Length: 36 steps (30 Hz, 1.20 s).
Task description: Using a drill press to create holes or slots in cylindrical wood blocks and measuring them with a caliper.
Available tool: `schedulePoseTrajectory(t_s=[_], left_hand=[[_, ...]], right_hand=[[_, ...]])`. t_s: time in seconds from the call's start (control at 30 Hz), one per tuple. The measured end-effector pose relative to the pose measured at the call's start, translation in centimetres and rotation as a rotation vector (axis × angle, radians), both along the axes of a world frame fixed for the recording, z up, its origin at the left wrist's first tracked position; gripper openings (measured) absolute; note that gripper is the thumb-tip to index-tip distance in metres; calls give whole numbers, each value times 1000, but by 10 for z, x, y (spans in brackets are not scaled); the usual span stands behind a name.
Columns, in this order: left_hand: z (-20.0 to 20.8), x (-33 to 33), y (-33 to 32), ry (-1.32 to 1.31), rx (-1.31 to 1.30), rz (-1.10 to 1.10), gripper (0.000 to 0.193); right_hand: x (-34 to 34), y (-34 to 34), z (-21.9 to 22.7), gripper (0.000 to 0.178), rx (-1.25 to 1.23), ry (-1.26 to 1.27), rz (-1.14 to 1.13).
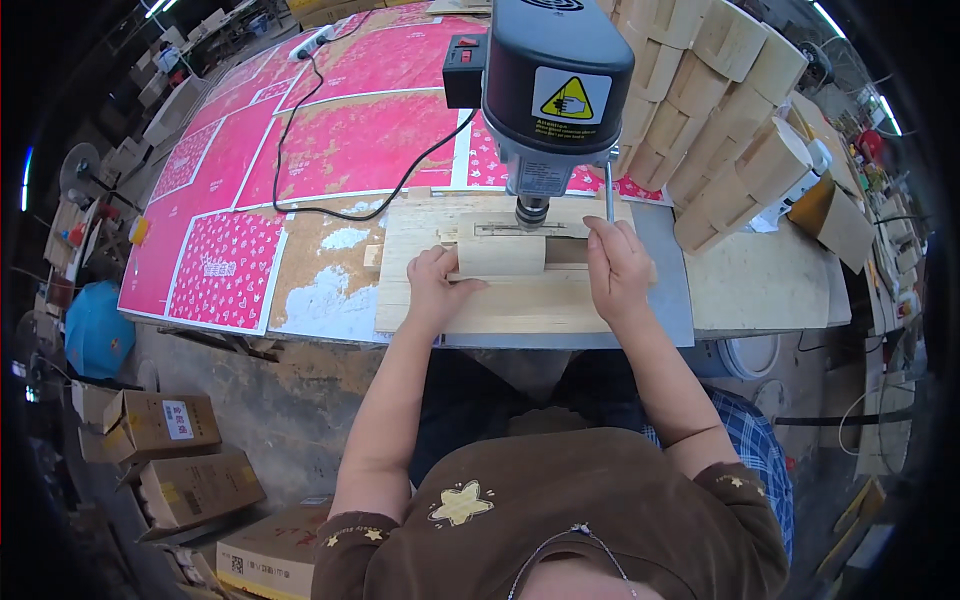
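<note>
A bench drill press (555,95) with a black head stands in front of me, its chuck (532,210) right above a pale, smooth wooden piece (505,256). That piece lies on a flat wooden board (540,312). My left hand (438,288) grips its left end, thumb along the near edge and fingers over the far side. My right hand (618,268) is closed around the lower end of the drill press's metal lever (609,190). Whether the bit touches the wood cannot be made out.
Stacked pale wooden cylinders (725,110) rise at the right of the press. Pink printed sheets (350,130) with sawdust cover the table's left, crossed by a black cable (278,175). Cardboard boxes (190,485) sit on the floor at lower left; a white bucket (752,355) is under the table.
</note>
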<state>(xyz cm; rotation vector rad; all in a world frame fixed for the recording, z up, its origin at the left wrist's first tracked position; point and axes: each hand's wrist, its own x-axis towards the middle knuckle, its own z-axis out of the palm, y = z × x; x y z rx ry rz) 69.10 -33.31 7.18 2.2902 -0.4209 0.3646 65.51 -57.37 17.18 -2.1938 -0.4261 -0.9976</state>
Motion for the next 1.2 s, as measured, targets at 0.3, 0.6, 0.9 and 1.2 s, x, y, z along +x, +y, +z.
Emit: schedulePoseTrajectory(t_s=[0.3,0.6,0.9,1.2], left_hand=[[9,-5,-13,-13,58,16,41],[5,-6,-40,-22,80,18,45],[5,-6,-39,-31,75,8,45],[5,-8,-41,-18,106,36,47]], right_hand=[[41,-17,123,19,-51,-120,-106],[86,-23,152,34,-31,81,-66],[-14,-5,60,6,78,-35,19],[12,-2,-10,5,41,-249,80]])
